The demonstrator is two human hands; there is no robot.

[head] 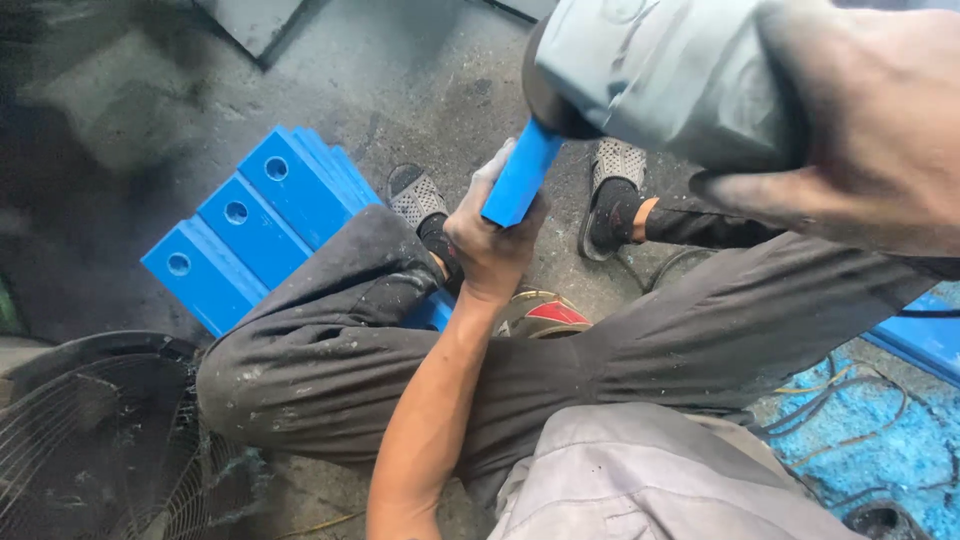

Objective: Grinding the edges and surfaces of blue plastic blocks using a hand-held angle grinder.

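The left hand [492, 240] is clamped on a blue block [522, 176], held upright between the knees. The right hand [860, 120] grips a grey grinder [660, 75] — its disc meets the block's top end. More blue blocks [255, 215] lie on the floor — left, beside a fan [90, 440].

A grey, dusty concrete floor [420, 80] fills the scene, with blue shavings [880, 440] scattered at the right (cables lying among them) and a dark wire-guarded fan [80, 440] at lower left.
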